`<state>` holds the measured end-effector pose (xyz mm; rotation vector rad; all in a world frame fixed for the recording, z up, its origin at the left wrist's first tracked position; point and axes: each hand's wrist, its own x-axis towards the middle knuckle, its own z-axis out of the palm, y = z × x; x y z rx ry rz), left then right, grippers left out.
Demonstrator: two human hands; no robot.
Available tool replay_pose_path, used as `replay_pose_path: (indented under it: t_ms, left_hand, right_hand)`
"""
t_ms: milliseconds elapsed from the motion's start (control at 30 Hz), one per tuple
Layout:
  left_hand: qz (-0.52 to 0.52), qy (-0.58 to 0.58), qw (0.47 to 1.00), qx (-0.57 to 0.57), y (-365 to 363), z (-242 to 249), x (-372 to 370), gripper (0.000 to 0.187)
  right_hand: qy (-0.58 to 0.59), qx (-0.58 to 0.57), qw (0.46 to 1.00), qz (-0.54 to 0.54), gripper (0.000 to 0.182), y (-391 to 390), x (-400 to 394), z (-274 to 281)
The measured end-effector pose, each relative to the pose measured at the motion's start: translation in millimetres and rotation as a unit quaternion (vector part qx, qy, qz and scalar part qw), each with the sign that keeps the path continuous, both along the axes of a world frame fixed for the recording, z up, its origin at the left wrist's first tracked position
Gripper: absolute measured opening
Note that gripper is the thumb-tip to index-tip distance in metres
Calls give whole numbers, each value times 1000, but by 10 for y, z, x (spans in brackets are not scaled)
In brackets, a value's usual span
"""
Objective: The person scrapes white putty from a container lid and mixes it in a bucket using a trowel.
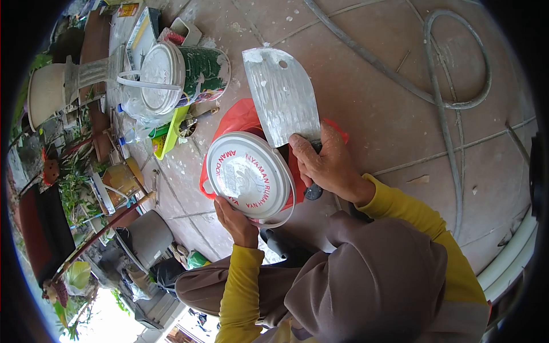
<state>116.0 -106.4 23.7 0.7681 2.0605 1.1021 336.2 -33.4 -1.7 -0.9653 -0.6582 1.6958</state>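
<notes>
My right hand (329, 166) is closed around the black handle of a cleaver (280, 94). Its broad metal blade is smeared with white and points away from me, over the far edge of a paint bucket. The bucket's white lid (246, 174) carries red lettering and is on. My left hand (235, 222) grips the lid's near left rim, its fingertips on the edge. A thin white bail handle (293, 200) hangs along the bucket's right side. Beneath and around the bucket lies a red plastic bag (243, 114), partly hidden by it.
A larger green paint bucket (200, 74) with a white lid lies to the upper left. Near it are a yellow-green tray (170, 134) and a plastic bottle (134, 135). A grey hose (389, 71) loops over the tiled floor at right. Plants and pots line the left.
</notes>
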Motion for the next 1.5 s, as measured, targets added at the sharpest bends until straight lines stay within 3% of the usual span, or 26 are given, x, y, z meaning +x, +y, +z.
replay_pose_path:
  t_ms: [67, 200, 300, 467, 567, 667, 900, 1200, 1300, 1367, 1433, 1500]
  left_hand:
    - [-21, 55, 998, -4, 31, 12, 40, 46]
    - [-26, 34, 999, 0, 12, -27, -29, 41]
    - [-18, 29, 999, 5, 12, -35, -34, 40]
    - [3, 23, 1000, 11, 50, 6, 42, 37]
    - [-50, 92, 994, 9, 34, -2, -19, 36]
    - [18, 19, 999, 27, 105, 2, 22, 35]
    - [-11, 35, 999, 21, 109, 30, 21, 37]
    - [-6, 35, 999, 18, 107, -28, -57, 41]
    - [10, 37, 998, 41, 135, -70, -62, 37]
    - [32, 85, 995, 45, 140, -214, -163, 40]
    - [-2, 178, 984, -2, 158, -175, -172, 42]
    - [-24, 223, 974, -12, 191, -117, -170, 44]
  right_hand:
    - [6, -1, 1000, -2, 21, -3, -4, -5]
    - [-5, 8, 1000, -25, 20, -18, -43, -43]
    - [32, -32, 999, 19, 19, -7, 12, 58]
    - [-11, 20, 1000, -17, 19, -39, -78, -48]
    - [-4, 7, 1000, -15, 19, -43, -78, -59]
    - [0, -1, 1000, -7, 18, -34, -46, -10]
    - [14, -52, 999, -3, 17, -33, -26, -18]
    - [-9, -25, 1000, -10, 18, -45, -46, -34]
    - [-108, 80, 989, -60, 18, -40, -89, -56]
    - [-228, 192, 944, -141, 19, 25, -153, -111]
    - [-281, 264, 906, -176, 19, 87, -206, -213]
    - [-251, 278, 911, -170, 19, 162, -265, -223]
